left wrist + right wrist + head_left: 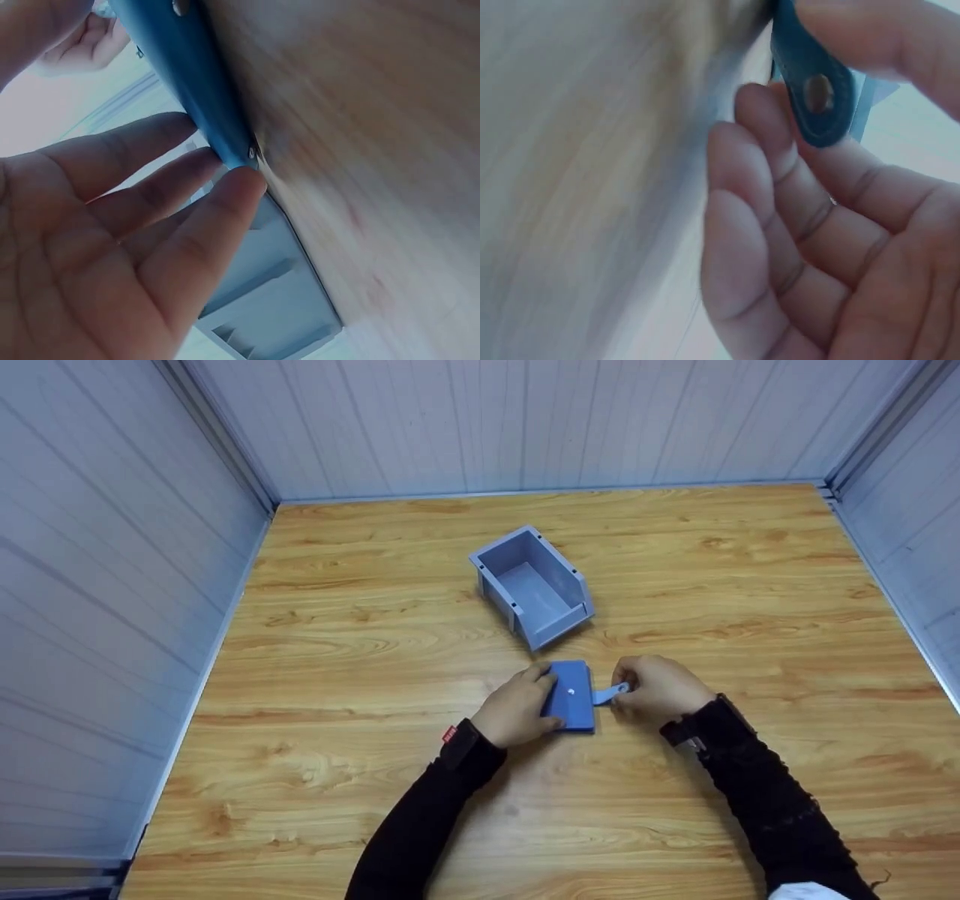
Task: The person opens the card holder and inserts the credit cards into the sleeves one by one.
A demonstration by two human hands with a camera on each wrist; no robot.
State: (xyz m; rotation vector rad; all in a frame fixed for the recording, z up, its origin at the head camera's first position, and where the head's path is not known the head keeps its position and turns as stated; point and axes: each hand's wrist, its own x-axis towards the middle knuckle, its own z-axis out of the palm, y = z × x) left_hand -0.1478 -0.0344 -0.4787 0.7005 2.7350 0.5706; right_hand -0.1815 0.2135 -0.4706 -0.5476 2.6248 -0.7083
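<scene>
A small blue wallet-like case (574, 711) with a metal stud on its face lies on the wooden table. My left hand (516, 709) grips it from the left, thumb at the near edge and fingers at the far left corner. In the left wrist view, fingertips (240, 184) touch the edge of the case (184, 67). A light-blue strap (604, 694) sticks out from its right side. My right hand (664, 688) pinches this strap between thumb and index finger. The right wrist view shows the strap's rounded end with a metal snap (819, 94); the other fingers are curled below it.
An open grey plastic bin (534, 591) stands just behind the case, turned at an angle. Pale panel walls (480, 427) enclose the wood-grain table (360, 660) at the back and both sides.
</scene>
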